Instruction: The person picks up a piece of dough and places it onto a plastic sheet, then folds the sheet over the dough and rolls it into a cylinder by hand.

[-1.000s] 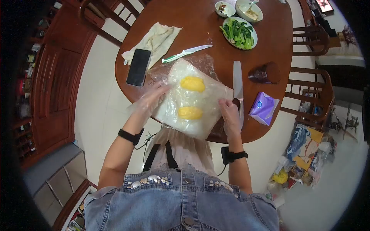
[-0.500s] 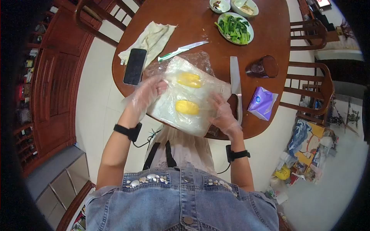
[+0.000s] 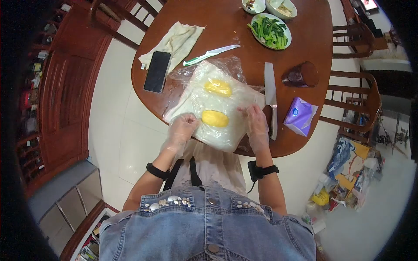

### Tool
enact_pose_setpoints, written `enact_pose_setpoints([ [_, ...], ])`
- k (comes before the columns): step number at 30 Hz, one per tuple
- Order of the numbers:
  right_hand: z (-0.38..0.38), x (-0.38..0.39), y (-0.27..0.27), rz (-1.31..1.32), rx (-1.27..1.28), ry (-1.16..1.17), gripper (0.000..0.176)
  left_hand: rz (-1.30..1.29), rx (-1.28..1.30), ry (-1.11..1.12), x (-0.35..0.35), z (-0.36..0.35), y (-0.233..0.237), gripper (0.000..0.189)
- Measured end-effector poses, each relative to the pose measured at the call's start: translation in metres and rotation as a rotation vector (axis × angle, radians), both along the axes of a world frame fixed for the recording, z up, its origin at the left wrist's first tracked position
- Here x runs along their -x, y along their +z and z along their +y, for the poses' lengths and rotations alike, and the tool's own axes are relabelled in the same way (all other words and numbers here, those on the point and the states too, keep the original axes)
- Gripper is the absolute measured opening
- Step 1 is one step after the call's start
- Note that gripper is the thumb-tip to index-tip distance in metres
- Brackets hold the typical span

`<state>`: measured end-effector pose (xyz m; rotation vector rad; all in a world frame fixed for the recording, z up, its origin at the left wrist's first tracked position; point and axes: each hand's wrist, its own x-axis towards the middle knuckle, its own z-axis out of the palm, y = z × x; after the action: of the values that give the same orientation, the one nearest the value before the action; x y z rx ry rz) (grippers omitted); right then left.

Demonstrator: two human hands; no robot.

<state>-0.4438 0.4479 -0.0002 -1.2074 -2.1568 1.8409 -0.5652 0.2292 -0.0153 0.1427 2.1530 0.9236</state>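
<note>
The clear bag (image 3: 217, 103) with two yellow pieces (image 3: 215, 118) lies at the near edge of the table (image 3: 235, 26), and its near corner sticks out past the rim. The left hand (image 3: 183, 127) pinches the bag's near left edge with closed fingers, and the right hand (image 3: 255, 124) grips its right edge with curled fingers. A big knife (image 3: 270, 87) lies just right of the bag, a phone (image 3: 157, 71) sits to its left, and bare table shows farther off.

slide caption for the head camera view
Gloved left hand and right hand at the edges of a plastic-wrapped tray with two yellow pieces, cleaver beside it on the table.
</note>
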Motion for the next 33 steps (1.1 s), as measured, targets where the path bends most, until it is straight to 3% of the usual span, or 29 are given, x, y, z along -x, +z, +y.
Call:
enact_pose_setpoints([
  [2, -0.002, -0.004, 0.004, 0.088, -0.084, 0.078, 0.044, 0.033, -0.132, -0.003, -0.004, -0.010, -0.019, 0.016],
  [4, -0.003, -0.006, -0.006, 0.280, 0.488, -0.232, 0.037, 0.059, -0.269, 0.096, -0.010, -0.009, -0.023, 0.016],
  [6, -0.002, -0.003, -0.012, 0.267, 0.513, -0.278, 0.035, 0.084, -0.405, 0.193, -0.013, -0.009, -0.027, 0.016],
  [8, -0.002, 0.000, -0.012, 0.257, 0.538, -0.323, 0.034, -0.264, -0.537, 0.465, -0.014, -0.009, -0.032, 0.018],
  [10, -0.001, 0.001, -0.010, 0.196, 0.445, -0.071, 0.034, -0.379, -0.555, 0.577, -0.018, 0.002, -0.012, 0.017],
  [11, -0.001, 0.000, -0.013, 0.197, 0.443, -0.071, 0.034, -0.498, -0.570, 0.690, -0.022, 0.009, -0.003, 0.017],
  [14, -0.008, -0.005, -0.021, 0.107, 0.517, 0.059, 0.036, -0.453, -0.378, 0.556, -0.028, 0.021, 0.003, 0.016],
  [16, -0.019, -0.002, -0.009, 0.023, -0.014, 0.405, 0.036, -0.501, -0.471, 0.477, -0.028, 0.018, -0.003, 0.019],
  [17, -0.029, 0.006, -0.001, 0.020, 0.187, 0.292, 0.037, -0.550, -0.557, 0.395, -0.029, 0.015, -0.007, 0.022],
  [18, -0.036, 0.008, -0.004, 0.022, 0.185, 0.293, 0.037, -0.548, -0.560, 0.395, -0.031, 0.015, -0.002, 0.022],
  [20, -0.045, 0.006, -0.017, 0.288, -0.017, 0.324, 0.039, -0.396, -0.561, 0.378, -0.035, 0.018, 0.016, 0.030],
  [22, -0.048, 0.007, -0.011, 0.265, -0.120, 0.378, 0.040, -0.339, -0.676, 0.413, -0.041, 0.020, 0.027, 0.034],
  [24, -0.054, 0.007, 0.003, 0.262, 0.363, 0.254, 0.039, -0.278, -0.788, 0.447, -0.043, 0.014, 0.017, 0.039],
  [26, -0.063, 0.012, 0.017, 0.318, 0.430, 0.272, 0.038, -0.778, -1.184, 0.614, -0.041, -0.003, -0.019, 0.050],
  [28, -0.070, 0.022, 0.040, 0.372, 0.496, 0.295, 0.037, -0.839, -1.264, 0.658, -0.038, -0.007, -0.013, 0.054],
  [30, -0.070, 0.040, 0.066, 0.395, -0.655, 0.878, 0.035, -0.898, -1.348, 0.699, -0.034, -0.011, -0.003, 0.058],
  [31, -0.062, 0.045, 0.065, 0.398, -0.663, 0.884, 0.035, -0.916, -1.378, 0.737, -0.030, -0.015, 0.003, 0.060],
  [33, -0.038, 0.055, 0.060, 0.296, 0.124, 0.697, 0.035, -0.929, -1.416, 0.778, -0.027, -0.025, 0.013, 0.062],
])
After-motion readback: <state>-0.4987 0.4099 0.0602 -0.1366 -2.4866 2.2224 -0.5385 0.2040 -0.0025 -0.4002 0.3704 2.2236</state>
